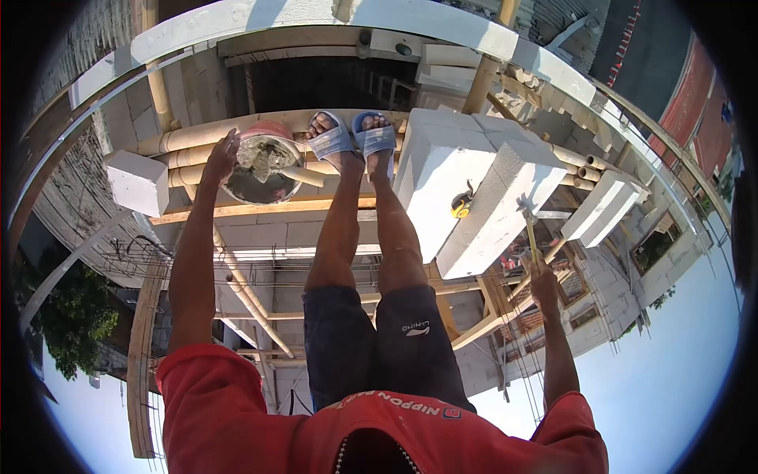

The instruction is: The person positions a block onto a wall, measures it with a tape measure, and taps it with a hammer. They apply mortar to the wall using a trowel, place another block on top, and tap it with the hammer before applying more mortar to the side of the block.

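My left hand (pixel 222 158) is at the left rim of a round bucket (pixel 296 146), its fingers stretched out along the side. Wet grey mortar (pixel 264 162) lies inside, with a pale handle (pixel 304 175) sticking out over the right rim. My right hand (pixel 543 286) is closed around the handle of a hammer (pixel 532 229), its head pointing away from me. The hammer head overlaps the right side of a large white block (pixel 505 197) in this view. On the neighbouring white block (pixel 442 170) rests a yellow and black tape measure (pixel 462 205).
My sandalled feet (pixel 351 136) stand on bamboo poles (pixel 189 154) high above the ground. A single white block (pixel 138 183) sits at the left, and more blocks (pixel 602 209) lie at the right. A white wall edge (pixel 332 17) curves across the far side. Thin steel rods stick out below.
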Tool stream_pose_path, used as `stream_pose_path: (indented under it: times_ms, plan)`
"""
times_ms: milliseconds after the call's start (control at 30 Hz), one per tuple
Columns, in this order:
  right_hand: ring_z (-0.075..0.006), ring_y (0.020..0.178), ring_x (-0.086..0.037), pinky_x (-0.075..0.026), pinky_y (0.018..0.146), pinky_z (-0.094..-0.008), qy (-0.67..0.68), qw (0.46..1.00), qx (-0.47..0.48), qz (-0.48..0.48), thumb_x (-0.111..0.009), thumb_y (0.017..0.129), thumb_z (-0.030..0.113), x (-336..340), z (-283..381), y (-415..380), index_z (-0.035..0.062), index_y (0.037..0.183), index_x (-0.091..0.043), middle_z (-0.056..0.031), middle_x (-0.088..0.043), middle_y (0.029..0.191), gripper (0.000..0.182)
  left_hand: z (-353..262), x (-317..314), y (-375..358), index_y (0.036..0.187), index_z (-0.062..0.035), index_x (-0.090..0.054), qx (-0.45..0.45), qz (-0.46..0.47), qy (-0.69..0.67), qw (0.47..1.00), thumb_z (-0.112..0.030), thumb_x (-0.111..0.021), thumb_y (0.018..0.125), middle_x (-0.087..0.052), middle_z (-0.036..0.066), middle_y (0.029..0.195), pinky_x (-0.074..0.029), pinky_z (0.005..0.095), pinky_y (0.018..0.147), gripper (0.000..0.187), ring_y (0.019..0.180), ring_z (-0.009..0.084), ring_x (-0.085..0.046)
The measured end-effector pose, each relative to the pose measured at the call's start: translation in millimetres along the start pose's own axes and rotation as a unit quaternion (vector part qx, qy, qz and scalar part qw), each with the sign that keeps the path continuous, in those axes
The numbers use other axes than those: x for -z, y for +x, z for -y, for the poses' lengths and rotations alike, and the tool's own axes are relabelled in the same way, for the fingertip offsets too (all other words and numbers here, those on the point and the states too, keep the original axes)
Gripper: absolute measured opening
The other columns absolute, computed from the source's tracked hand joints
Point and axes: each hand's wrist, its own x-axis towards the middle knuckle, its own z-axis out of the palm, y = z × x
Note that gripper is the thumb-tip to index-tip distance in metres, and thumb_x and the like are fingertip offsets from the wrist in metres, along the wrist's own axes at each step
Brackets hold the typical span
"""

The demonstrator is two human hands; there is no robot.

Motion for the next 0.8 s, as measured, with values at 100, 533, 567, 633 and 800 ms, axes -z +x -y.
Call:
stream_pose_path:
  times_ms: [100, 533, 567, 633, 800]
  plan:
    - [-0.0432, 0.106, -0.066, -0.052, 0.085, -0.0473, 0.036, 0.999, 0.007, -0.027, -0.051, 0.104, 0.032, -21.6, 0.1, -6.5, 0.0027, 0.14, -0.054, -0.0298, -0.067, 0.114, 0.046, -19.5, 8.6, -4.3, 0.149, -0.0042, -0.043, -0.004, -0.032, 0.049, 0.998, -0.038, -0.043, 0.107, -0.058, 0.026, 0.137, -0.042, 0.0413, 0.106, 0.053, 0.127, 0.0372, -0.056]
    - [-0.0442, 0.103, -0.064, -0.051, 0.086, -0.0468, 0.161, 0.978, 0.072, -0.112, -0.057, 0.102, 0.027, -146.2, 55.5, -113.6, -0.0052, 0.129, -0.055, -0.0272, -0.065, 0.11, 0.042, -13.4, 3.5, -5.2, 0.152, -0.0089, -0.04, 0.058, -0.039, 0.116, 0.991, -0.03, -0.046, 0.105, -0.063, 0.028, 0.125, -0.047, 0.0425, 0.097, 0.052, 0.113, 0.0383, -0.063]
    - [-0.0435, 0.099, -0.065, -0.052, 0.083, -0.0472, 0.159, 0.976, 0.108, -0.107, -0.058, 0.102, 0.025, -152.3, 70.4, -99.9, -0.0051, 0.127, -0.056, -0.0256, -0.066, 0.105, 0.04, -14.4, 4.0, -4.7, 0.152, -0.0089, -0.039, 0.066, -0.033, 0.116, 0.991, -0.03, -0.046, 0.105, -0.063, 0.028, 0.126, -0.047, 0.0422, 0.097, 0.052, 0.114, 0.038, -0.063]
    - [-0.0424, 0.094, -0.066, -0.052, 0.081, -0.0486, 0.167, 0.97, 0.15, -0.09, -0.059, 0.101, 0.022, -169.8, 94.0, -76.7, -0.0043, 0.125, -0.055, -0.0233, -0.067, 0.099, 0.036, -21.2, 6.1, -7.3, 0.153, -0.0088, -0.039, 0.088, -0.028, 0.119, 0.989, -0.03, -0.046, 0.105, -0.062, 0.028, 0.128, -0.047, 0.0415, 0.098, 0.053, 0.116, 0.0379, -0.062]
    - [-0.0453, 0.098, -0.059, -0.046, 0.086, -0.0527, 0.134, 0.972, 0.179, -0.07, -0.052, 0.104, 0.022, -228.8, 114.1, -33.1, -0.0028, 0.122, -0.049, -0.0244, -0.061, 0.106, 0.031, -58.3, 3.7, -17.0, 0.153, -0.0098, -0.04, 0.137, -0.025, 0.068, 0.988, -0.037, -0.043, 0.107, -0.053, 0.022, 0.145, -0.038, 0.0382, 0.111, 0.053, 0.136, 0.0339, -0.05]
